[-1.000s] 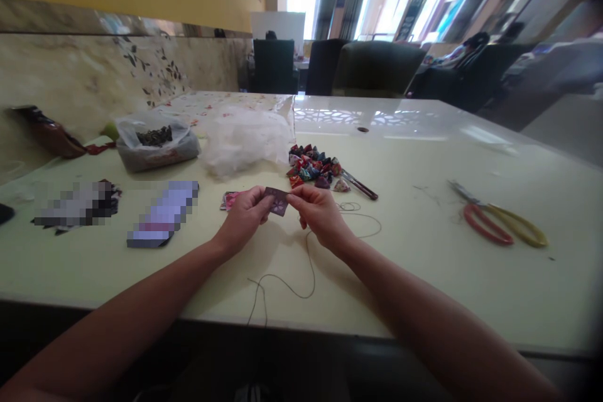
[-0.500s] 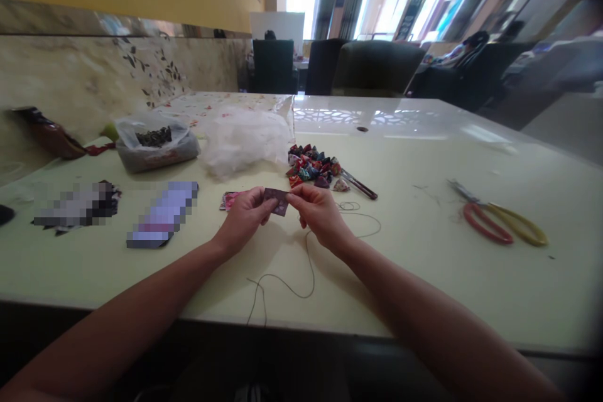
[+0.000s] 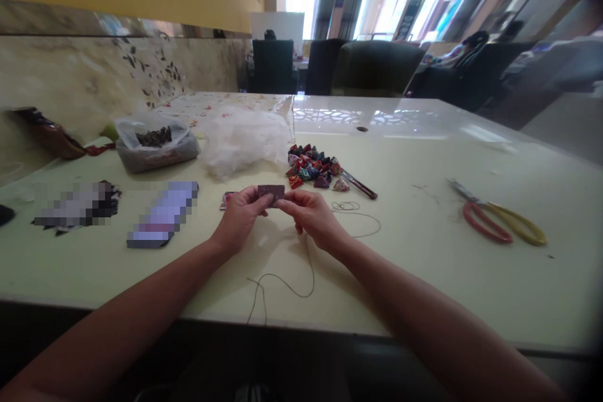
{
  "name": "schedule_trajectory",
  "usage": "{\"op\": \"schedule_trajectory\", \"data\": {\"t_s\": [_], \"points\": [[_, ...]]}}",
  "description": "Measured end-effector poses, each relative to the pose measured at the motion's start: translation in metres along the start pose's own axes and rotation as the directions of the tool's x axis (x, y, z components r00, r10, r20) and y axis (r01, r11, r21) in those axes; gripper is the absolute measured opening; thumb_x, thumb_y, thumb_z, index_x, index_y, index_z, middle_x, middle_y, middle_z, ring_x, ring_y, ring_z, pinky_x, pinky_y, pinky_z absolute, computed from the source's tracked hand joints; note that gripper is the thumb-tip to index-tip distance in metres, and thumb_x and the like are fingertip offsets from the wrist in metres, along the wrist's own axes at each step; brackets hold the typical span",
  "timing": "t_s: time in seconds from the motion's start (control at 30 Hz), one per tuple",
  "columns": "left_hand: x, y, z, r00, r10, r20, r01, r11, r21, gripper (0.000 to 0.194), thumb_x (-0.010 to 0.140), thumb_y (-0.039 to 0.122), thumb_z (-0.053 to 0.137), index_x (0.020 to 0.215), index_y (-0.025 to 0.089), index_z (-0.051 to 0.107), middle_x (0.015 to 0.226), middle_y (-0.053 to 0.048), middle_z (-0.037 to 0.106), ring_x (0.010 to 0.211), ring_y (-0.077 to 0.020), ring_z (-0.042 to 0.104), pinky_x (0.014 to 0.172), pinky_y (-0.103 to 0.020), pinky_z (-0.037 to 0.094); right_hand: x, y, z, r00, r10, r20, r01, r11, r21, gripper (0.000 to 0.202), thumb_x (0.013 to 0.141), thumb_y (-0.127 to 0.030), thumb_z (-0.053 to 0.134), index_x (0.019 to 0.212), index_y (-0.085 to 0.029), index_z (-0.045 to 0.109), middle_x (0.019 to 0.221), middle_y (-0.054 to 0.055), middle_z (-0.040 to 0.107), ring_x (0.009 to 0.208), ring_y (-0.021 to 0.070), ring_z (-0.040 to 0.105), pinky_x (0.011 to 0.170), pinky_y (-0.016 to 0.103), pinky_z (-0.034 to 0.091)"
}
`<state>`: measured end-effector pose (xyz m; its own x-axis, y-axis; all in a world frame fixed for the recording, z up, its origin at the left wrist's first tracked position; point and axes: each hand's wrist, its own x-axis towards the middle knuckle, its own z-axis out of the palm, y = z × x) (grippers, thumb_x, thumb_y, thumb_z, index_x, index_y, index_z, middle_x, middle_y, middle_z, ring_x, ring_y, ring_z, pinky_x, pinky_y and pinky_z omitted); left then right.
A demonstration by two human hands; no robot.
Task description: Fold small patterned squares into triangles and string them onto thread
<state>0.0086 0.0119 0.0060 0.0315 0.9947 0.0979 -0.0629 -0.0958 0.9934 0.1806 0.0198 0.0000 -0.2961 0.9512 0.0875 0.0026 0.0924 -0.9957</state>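
A small dark patterned fabric piece (image 3: 272, 190) is held up between both hands above the table. My left hand (image 3: 240, 217) pinches its left part with thumb and fingers. At its lower right edge, my right hand (image 3: 311, 213) has thumb and fingers closed on it. A thin dark thread (image 3: 313, 276) runs from below my right hand over the tabletop, with loops (image 3: 346, 206) to the right. Partly behind my left hand lies a pink patterned cloth piece (image 3: 227, 200). Whether a needle is present cannot be made out.
Beyond the hands sit folded fabric pieces (image 3: 311, 163) beside small metal snips (image 3: 358, 184). Red-and-yellow-handled scissors (image 3: 490, 217) lie right. To the left are a pixelated phone-like object (image 3: 164, 213), dark cloth (image 3: 110, 198), a filled plastic bag (image 3: 157, 154) and white stuffing (image 3: 245, 141).
Both hands have shifted slightly left. The fabric piece has turned more level, and my right fingers have moved closer to my left thumb along its lower edge.
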Motion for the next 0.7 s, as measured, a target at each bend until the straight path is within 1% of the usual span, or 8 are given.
{"op": "schedule_trajectory", "data": {"t_s": [0.1, 0.23, 0.3, 0.4, 0.5, 0.6, 0.7], "points": [[-0.0003, -0.0013, 0.0004, 1.000, -0.024, 0.013, 0.024, 1.000, -0.010, 0.030, 0.076, 0.038, 0.080, 0.094, 0.014, 0.076, 0.091, -0.006, 0.074, 0.077, -0.0139, 0.058, 0.070, -0.027, 0.045, 0.0002, 0.0037, 0.0004, 1.000, 0.014, 0.020, -0.014, 1.000, -0.011, 0.037, 0.079, -0.050, 0.074, 0.092, -0.015, 0.075, 0.073, -0.001, 0.063, 0.049, 0.0052, 0.040, 0.038, 0.020, 0.035], [0.0000, -0.0028, 0.0008, 0.998, -0.043, 0.048, 0.045, 0.998, -0.032, 0.030, 0.076, 0.039, 0.080, 0.094, 0.015, 0.076, 0.093, -0.007, 0.074, 0.079, -0.0143, 0.059, 0.070, -0.026, 0.044, 0.0011, 0.0046, 0.0002, 1.000, 0.007, 0.015, -0.006, 1.000, -0.022, 0.035, 0.079, -0.048, 0.073, 0.088, -0.014, 0.075, 0.070, -0.001, 0.062, 0.048, 0.0055, 0.040, 0.038, 0.020, 0.034], [0.0001, -0.0030, 0.0012, 0.998, -0.046, 0.054, 0.048, 0.998, -0.051, 0.030, 0.075, 0.038, 0.081, 0.092, 0.015, 0.076, 0.091, -0.007, 0.073, 0.075, -0.0132, 0.057, 0.068, -0.026, 0.044, 0.0014, 0.0035, 0.0002, 1.000, -0.001, -0.005, 0.001, 1.000, -0.013, 0.035, 0.079, -0.048, 0.073, 0.085, -0.014, 0.074, 0.068, -0.002, 0.060, 0.048, 0.0053, 0.040, 0.038, 0.020, 0.033], [0.0000, -0.0032, 0.0014, 0.997, -0.046, 0.057, 0.050, 0.996, -0.072, 0.029, 0.075, 0.037, 0.080, 0.091, 0.014, 0.074, 0.080, -0.004, 0.068, 0.064, -0.0095, 0.049, 0.061, -0.024, 0.040, 0.0015, 0.0015, 0.0000, 0.998, -0.016, -0.055, 0.018, 1.000, 0.020, 0.036, 0.080, -0.052, 0.071, 0.081, -0.015, 0.070, 0.063, -0.004, 0.056, 0.044, 0.0052, 0.039, 0.037, 0.020, 0.032], [-0.0005, -0.0042, 0.0007, 0.996, -0.035, 0.081, 0.038, 0.999, -0.039, 0.026, 0.079, 0.037, 0.076, 0.089, 0.014, 0.071, 0.069, 0.000, 0.061, 0.056, -0.0076, 0.043, 0.055, -0.023, 0.034, 0.0017, 0.0005, -0.0005, 0.994, -0.050, -0.097, 0.053, 0.998, 0.031, 0.037, 0.080, -0.054, 0.070, 0.076, -0.017, 0.064, 0.058, -0.006, 0.050, 0.041, 0.0058, 0.039, 0.037, 0.021, 0.032], [-0.0016, -0.0053, 0.0002, 0.992, -0.017, 0.121, 0.016, 1.000, 0.014, 0.025, 0.084, 0.038, 0.071, 0.091, 0.014, 0.067, 0.072, -0.001, 0.061, 0.053, -0.0071, 0.041, 0.051, -0.024, 0.030, 0.0021, 0.0004, -0.0010, 0.991, -0.080, -0.109, 0.081, 0.997, 0.007, 0.035, 0.081, -0.051, 0.069, 0.071, -0.018, 0.059, 0.056, -0.007, 0.046, 0.041, 0.0063, 0.039, 0.037, 0.022, 0.030], [-0.0033, -0.0054, 0.0010, 0.989, 0.004, 0.150, -0.014, 0.998, 0.063, 0.025, 0.088, 0.039, 0.066, 0.093, 0.015, 0.063, 0.074, 0.000, 0.060, 0.052, -0.0070, 0.041, 0.050, -0.025, 0.030, 0.0026, 0.0005, -0.0012, 0.987, -0.121, -0.105, 0.117, 0.992, -0.040, 0.033, 0.082, -0.048, 0.067, 0.069, -0.019, 0.058, 0.055, -0.006, 0.045, 0.045, 0.0068, 0.039, 0.040, 0.022, 0.029]]}}
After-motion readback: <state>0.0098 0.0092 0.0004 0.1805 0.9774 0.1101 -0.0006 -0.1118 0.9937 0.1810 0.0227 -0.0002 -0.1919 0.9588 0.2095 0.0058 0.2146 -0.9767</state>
